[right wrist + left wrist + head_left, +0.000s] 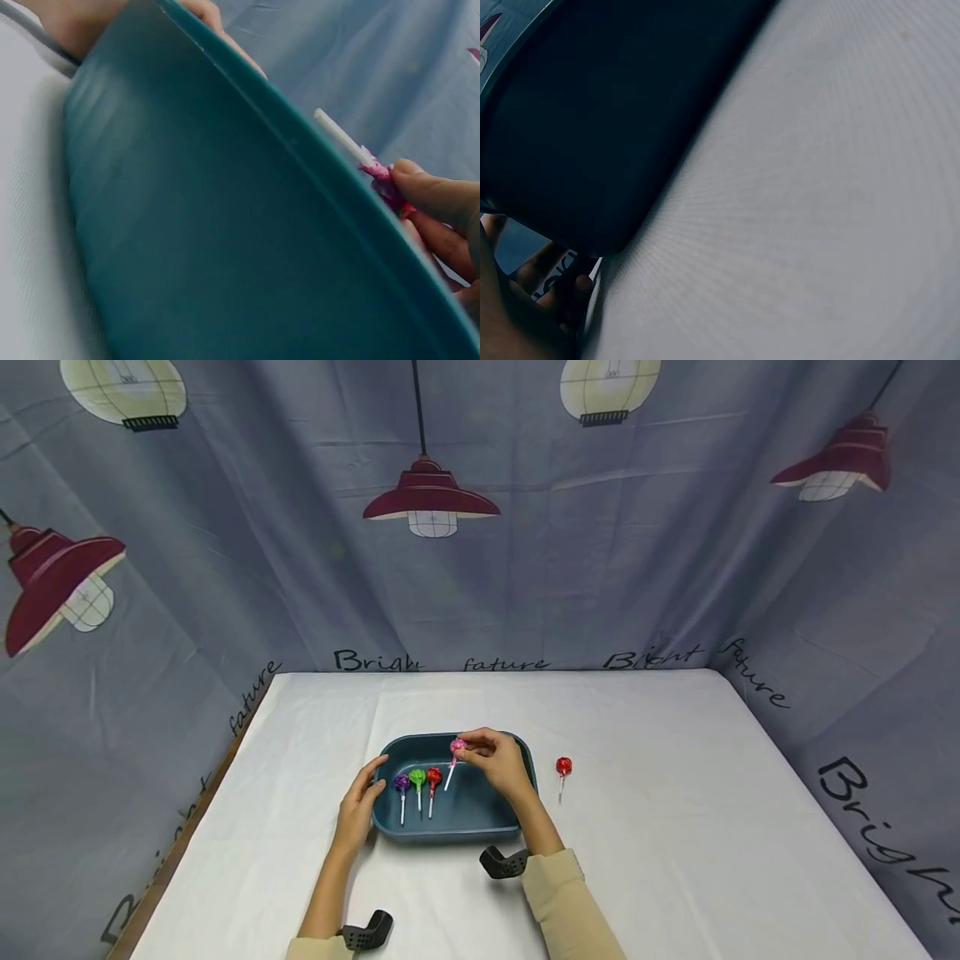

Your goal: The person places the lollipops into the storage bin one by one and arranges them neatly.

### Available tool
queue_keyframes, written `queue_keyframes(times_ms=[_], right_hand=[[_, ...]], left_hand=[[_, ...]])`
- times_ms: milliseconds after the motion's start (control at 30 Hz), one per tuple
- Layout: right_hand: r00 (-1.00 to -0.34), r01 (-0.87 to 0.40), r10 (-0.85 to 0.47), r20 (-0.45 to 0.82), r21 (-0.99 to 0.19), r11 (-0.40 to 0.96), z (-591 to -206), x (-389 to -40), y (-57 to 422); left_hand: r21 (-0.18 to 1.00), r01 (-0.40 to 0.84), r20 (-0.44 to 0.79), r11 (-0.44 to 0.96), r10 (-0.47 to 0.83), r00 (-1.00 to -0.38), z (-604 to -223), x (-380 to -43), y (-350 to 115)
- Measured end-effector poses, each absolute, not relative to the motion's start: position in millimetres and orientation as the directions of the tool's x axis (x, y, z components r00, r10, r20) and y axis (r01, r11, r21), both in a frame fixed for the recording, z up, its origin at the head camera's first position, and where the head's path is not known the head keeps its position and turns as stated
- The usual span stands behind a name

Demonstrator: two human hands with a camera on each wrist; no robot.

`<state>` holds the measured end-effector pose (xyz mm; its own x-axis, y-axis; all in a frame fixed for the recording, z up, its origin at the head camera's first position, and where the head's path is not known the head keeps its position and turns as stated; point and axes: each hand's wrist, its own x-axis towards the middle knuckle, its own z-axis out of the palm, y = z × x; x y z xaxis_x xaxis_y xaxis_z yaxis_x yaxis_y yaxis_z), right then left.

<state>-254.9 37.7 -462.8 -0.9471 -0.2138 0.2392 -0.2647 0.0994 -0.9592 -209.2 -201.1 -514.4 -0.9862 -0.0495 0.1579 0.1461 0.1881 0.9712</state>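
Observation:
A dark teal tray [480, 825] sits on the white table. Near its left side lie a purple lollipop [402, 783], a green lollipop [417, 777] and a red lollipop [433, 777] in a row, sticks toward the front. My left hand [356, 808] holds the tray's left end, thumb and fingers at the rim; the left wrist view shows its fingers [540, 274] beside the end wall. Over the tray, my right hand [493, 763] pinches a pink lollipop [457, 746] by its head, the stick slanting down toward the front. The tray wall partly hides that hand in the right wrist view.
Another red lollipop [563, 766] lies on the white tablecloth [675, 827], to the right of the tray. Behind the table hangs a grey-blue curtain [525, 577] printed with lamps and lettering. Each wrist carries a black camera mount [367, 932].

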Motion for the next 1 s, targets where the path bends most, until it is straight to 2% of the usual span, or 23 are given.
queue_keyframes(times_ms=[433,700,1000], right_hand=[[-0.953,-0.257,-0.229,0.198,-0.928,0.271,-500.3,-273.6,33.8],[-0.956,-0.233,-0.239,0.173,-0.940,0.250,-498.8,-274.3,31.1],[-0.946,-0.224,-0.297,0.127,-0.921,0.319,-490.5,-278.4,24.6]], left_hand=[[0.969,0.150,0.163,0.197,-0.049,-0.985,-513.0,-208.8,-200.2],[0.969,0.143,0.157,0.200,-0.060,-0.986,-513.9,-208.5,-200.9],[0.969,0.158,0.170,0.188,-0.047,-0.984,-514.6,-207.3,-197.7]])
